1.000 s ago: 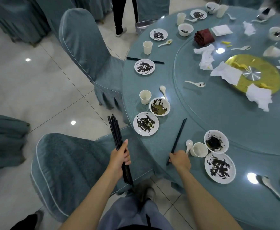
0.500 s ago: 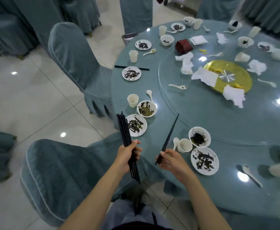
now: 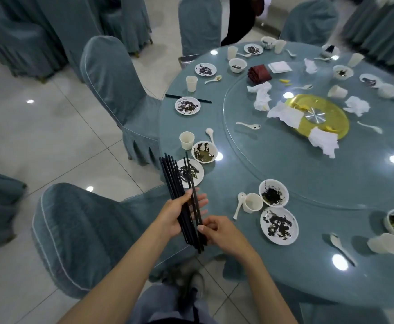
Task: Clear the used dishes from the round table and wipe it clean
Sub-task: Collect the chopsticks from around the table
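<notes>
My left hand [image 3: 176,212] holds a bundle of black chopsticks [image 3: 171,177] over the near edge of the round blue-grey table [image 3: 249,260], fingers spread. My right hand [image 3: 217,231] pinches the lower end of a pair of chopsticks [image 3: 191,181] and lays it against the bundle in the left palm. Dirty white plates [image 3: 279,225] [image 3: 189,172], bowls [image 3: 273,192] [image 3: 204,152], cups [image 3: 252,203] [image 3: 186,140] and spoons [image 3: 239,204] sit along the rim. One more chopstick pair [image 3: 189,98] lies by a far plate [image 3: 187,105].
A glass turntable [image 3: 273,160] with crumpled napkins [image 3: 284,114] and a yellow centre disc [image 3: 331,113] fills the table's middle. Covered chairs stand at the near left [image 3: 79,235] and left [image 3: 116,90]. A person in dark clothes [image 3: 240,22] stands beyond the table.
My right hand lifted the chopstick pair off the table and carried it left to the bundle. My left hand opened its fingers and rose toward it. The view shifted right.
</notes>
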Available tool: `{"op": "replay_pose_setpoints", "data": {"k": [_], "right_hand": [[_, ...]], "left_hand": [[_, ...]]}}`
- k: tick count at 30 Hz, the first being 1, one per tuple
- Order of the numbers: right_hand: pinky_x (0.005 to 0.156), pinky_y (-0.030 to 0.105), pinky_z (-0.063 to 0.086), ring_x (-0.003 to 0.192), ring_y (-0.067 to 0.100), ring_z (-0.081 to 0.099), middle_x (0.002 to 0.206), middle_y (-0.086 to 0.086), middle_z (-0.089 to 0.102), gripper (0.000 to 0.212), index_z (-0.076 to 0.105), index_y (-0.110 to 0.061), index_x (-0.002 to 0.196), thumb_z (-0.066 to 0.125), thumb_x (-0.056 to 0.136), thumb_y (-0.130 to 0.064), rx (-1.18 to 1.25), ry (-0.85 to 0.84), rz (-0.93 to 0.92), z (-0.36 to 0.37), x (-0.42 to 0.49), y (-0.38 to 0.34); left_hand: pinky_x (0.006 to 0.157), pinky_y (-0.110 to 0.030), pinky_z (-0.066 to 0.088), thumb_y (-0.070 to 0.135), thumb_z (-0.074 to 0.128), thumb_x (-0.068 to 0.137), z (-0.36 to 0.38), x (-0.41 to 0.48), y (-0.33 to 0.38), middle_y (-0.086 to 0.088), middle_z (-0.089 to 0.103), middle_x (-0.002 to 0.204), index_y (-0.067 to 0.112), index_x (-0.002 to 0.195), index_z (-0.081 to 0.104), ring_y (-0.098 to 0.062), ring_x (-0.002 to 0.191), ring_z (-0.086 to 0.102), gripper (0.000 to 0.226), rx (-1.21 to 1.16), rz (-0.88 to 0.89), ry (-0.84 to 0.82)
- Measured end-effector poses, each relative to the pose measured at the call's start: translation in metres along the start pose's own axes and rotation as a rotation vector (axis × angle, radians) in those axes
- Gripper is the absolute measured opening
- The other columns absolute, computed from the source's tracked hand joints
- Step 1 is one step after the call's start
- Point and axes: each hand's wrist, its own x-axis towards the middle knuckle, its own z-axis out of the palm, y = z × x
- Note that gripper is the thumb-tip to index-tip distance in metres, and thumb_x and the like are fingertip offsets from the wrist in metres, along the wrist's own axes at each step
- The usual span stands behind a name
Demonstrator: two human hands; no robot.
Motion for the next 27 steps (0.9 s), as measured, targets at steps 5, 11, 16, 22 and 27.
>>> {"op": "replay_pose_setpoints", "data": {"k": [5,11,16,22,27], "right_hand": [[0.064,0.025,0.059,0.065,0.009,0.070,0.075,0.004,0.073,0.012,0.070,-0.010,0.089,0.066,0.100,-0.010,-0.047,-0.046,-0.030,0.025,0.008,-0.009],[0.068,0.032,0.059,0.067,0.012,0.070,0.072,-0.002,0.075,0.013,0.077,-0.015,0.089,0.068,0.098,-0.013,0.018,-0.033,-0.011,0.067,0.027,-0.029],[0.080,0.045,0.064,0.082,0.030,0.075,0.094,0.021,0.078,0.021,0.075,0.001,0.104,0.065,0.101,-0.016,0.071,-0.128,0.055,0.112,0.047,-0.048],[0.070,0.032,0.063,0.077,0.021,0.072,0.094,0.022,0.076,0.024,0.077,0.000,0.104,0.062,0.103,-0.019,-0.066,-0.078,0.066,0.190,0.075,-0.077],[0.074,0.030,0.058,0.082,0.010,0.074,0.091,0.000,0.078,0.043,0.076,-0.010,0.096,0.052,0.105,-0.044,0.138,0.316,0.047,0.283,0.107,-0.107]], "left_hand": [[0.079,-0.044,0.064,0.020,0.052,0.107,-0.020,-0.013,0.012,-0.017,0.077,0.110,0.007,0.116,0.068,-0.027,0.096,0.076,0.023,0.028,0.049,0.037],[0.082,-0.044,0.064,0.021,0.054,0.106,-0.050,-0.026,0.044,-0.020,0.076,0.110,0.001,0.116,0.066,-0.030,0.095,0.076,0.025,-0.004,0.156,0.089],[0.076,-0.040,0.065,0.021,0.056,0.105,-0.093,-0.033,0.077,-0.023,0.075,0.111,-0.009,0.125,0.059,-0.030,0.094,0.077,0.036,-0.019,0.217,0.110],[0.051,-0.023,0.047,0.036,0.071,0.093,-0.159,-0.038,0.128,0.001,0.051,0.064,0.009,0.094,0.064,-0.011,0.054,0.049,0.028,0.013,0.207,0.134],[0.037,-0.020,0.026,0.045,0.075,0.090,-0.209,-0.039,0.195,0.006,0.032,0.053,0.021,0.065,0.047,-0.008,0.044,0.027,0.045,-0.076,0.148,0.138]]}}
